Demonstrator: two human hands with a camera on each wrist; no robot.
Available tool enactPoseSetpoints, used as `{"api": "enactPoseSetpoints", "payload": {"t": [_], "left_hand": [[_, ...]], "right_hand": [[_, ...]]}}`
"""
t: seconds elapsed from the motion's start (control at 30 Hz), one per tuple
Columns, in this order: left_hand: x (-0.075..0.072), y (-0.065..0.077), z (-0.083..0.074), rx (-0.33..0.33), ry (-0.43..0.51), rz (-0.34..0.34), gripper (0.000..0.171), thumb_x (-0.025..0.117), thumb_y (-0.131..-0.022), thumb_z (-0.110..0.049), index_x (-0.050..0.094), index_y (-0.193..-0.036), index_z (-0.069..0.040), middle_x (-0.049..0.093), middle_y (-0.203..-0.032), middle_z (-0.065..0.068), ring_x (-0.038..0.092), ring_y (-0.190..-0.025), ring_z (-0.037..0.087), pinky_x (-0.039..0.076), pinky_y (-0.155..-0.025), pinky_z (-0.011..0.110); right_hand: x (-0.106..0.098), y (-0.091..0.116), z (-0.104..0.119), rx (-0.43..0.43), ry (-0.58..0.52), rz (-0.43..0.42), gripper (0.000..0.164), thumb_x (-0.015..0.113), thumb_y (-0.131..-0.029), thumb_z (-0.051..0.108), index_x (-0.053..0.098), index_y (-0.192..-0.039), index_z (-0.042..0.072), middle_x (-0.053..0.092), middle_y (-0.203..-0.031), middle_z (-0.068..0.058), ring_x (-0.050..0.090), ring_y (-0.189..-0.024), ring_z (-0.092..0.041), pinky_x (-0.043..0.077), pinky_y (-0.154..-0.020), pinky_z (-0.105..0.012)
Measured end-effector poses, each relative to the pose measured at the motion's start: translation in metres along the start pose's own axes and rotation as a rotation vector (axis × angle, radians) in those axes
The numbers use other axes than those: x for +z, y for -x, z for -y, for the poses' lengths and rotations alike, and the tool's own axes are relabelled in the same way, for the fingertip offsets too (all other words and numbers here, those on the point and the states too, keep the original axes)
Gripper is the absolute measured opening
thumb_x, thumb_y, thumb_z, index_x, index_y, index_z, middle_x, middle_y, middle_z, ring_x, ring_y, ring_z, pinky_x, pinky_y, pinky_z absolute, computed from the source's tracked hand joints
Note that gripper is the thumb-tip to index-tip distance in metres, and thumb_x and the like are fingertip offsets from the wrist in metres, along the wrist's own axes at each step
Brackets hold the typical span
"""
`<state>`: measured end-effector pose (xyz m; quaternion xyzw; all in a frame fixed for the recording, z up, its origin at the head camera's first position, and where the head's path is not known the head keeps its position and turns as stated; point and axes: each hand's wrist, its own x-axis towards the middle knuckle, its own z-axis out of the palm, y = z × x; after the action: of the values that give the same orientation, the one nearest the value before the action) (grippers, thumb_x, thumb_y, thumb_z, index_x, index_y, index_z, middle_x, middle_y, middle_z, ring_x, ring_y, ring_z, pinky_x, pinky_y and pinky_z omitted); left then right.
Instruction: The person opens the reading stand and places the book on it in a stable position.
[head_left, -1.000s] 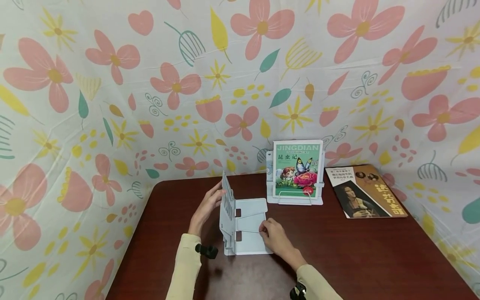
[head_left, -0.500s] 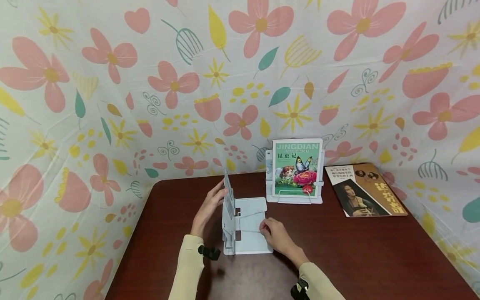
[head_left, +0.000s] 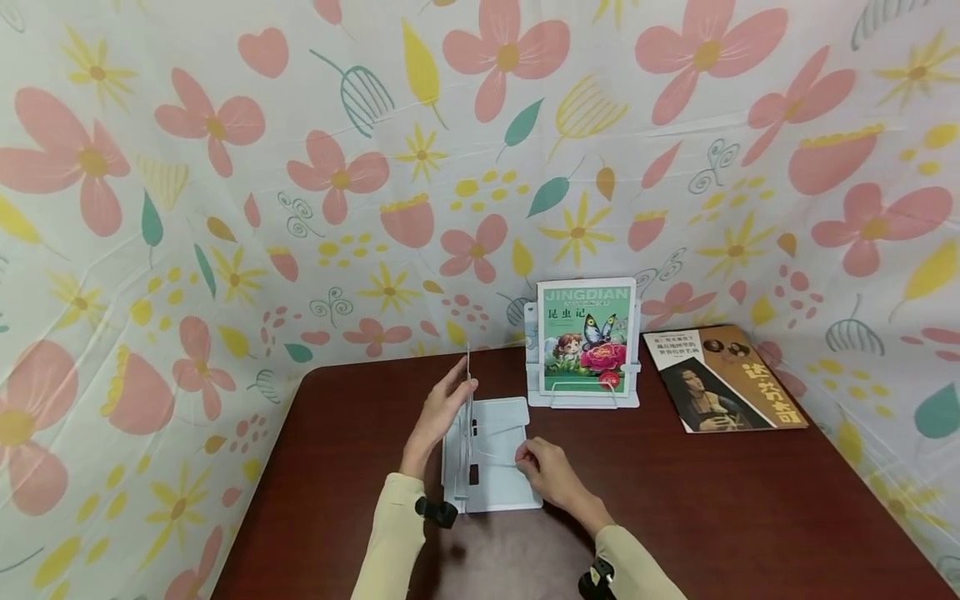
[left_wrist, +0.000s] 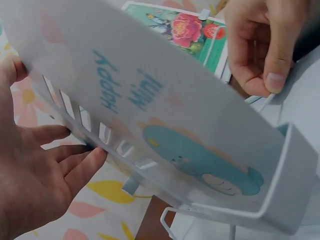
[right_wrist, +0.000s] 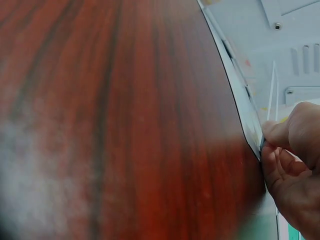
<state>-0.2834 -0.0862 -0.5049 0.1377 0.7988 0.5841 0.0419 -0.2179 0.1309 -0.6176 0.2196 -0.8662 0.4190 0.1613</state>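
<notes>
Lower centre: right hand (head_left: 553,477) pinches right edge of base (head_left: 498,485); left hand (head_left: 438,417), fingers extended, touches raised panel (left_wrist: 162,127). Step seemingly setting panel's angle; next likely calls for steady base, gentle tilt. Beyond, right of centre: propped book (head_left: 585,337).

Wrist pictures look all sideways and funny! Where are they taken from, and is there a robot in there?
No robot here, just a person using two bare hands. A camera on their head takes the wide picture, looking down at the table. The other two cameras ride on the wrists, so they tip with the hands and see things up close.

The left hand touches the raised panel of a folding white stand. The right hand seems to pinch a thin wire on it.

Farther back, a green book leans on another stand. Beside it, a brown book lies flat.
</notes>
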Motion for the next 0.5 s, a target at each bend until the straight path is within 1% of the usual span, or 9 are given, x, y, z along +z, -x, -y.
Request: {"api": "enactPoseSetpoints", "payload": {"t": [0.07, 0.17, 0.23, 0.33, 0.5], "left_hand": [[0.004, 0.000, -0.001, -0.017, -0.073, -0.018, 0.063, 0.052, -0.103, -0.048, 0.032, -0.160, -0.030, 0.050, -0.154, 0.010, 0.055, -0.135, 0.031, 0.044, -0.108, 0.057], [0.010, 0.000, -0.005, -0.022, -0.145, -0.026, 0.065, 0.050, -0.101, -0.056, 0.032, -0.160, -0.033, 0.050, -0.155, 0.006, 0.054, -0.137, 0.031, 0.041, -0.109, 0.060], [0.014, -0.001, -0.007, -0.025, -0.176, -0.024, 0.066, 0.050, -0.100, -0.059, 0.031, -0.159, -0.034, 0.049, -0.156, 0.005, 0.052, -0.138, 0.030, 0.039, -0.111, 0.061], [0.021, -0.003, -0.008, -0.034, -0.212, -0.020, 0.067, 0.050, -0.100, -0.061, 0.031, -0.159, -0.036, 0.050, -0.155, 0.007, 0.051, -0.140, 0.030, 0.036, -0.113, 0.063], [0.031, -0.005, -0.007, -0.048, -0.275, -0.030, 0.068, 0.051, -0.098, -0.062, 0.031, -0.159, -0.038, 0.049, -0.154, 0.011, 0.052, -0.138, 0.030, 0.037, -0.112, 0.064]], "right_hand": [[0.000, 0.000, -0.001, -0.004, -0.007, -0.004, 0.016, 0.073, -0.085, -0.007, 0.066, -0.082, 0.007, 0.058, -0.074, 0.001, 0.049, -0.067, -0.001, 0.045, -0.059, -0.019], [0.001, 0.001, -0.002, -0.002, -0.019, -0.012, 0.016, 0.074, -0.084, -0.007, 0.066, -0.082, 0.007, 0.058, -0.075, 0.001, 0.050, -0.067, -0.002, 0.046, -0.059, -0.019], [0.000, 0.002, -0.003, 0.002, -0.028, -0.018, 0.016, 0.074, -0.084, -0.008, 0.065, -0.083, 0.007, 0.058, -0.075, 0.000, 0.051, -0.068, -0.002, 0.046, -0.059, -0.019], [0.000, 0.003, -0.004, 0.011, -0.042, -0.019, 0.016, 0.073, -0.085, -0.008, 0.065, -0.083, 0.007, 0.058, -0.076, 0.000, 0.050, -0.068, -0.002, 0.045, -0.059, -0.018], [-0.001, 0.003, -0.003, 0.024, -0.072, -0.015, 0.016, 0.072, -0.086, -0.008, 0.065, -0.084, 0.006, 0.058, -0.076, 0.001, 0.050, -0.067, -0.001, 0.045, -0.058, -0.018]]}}
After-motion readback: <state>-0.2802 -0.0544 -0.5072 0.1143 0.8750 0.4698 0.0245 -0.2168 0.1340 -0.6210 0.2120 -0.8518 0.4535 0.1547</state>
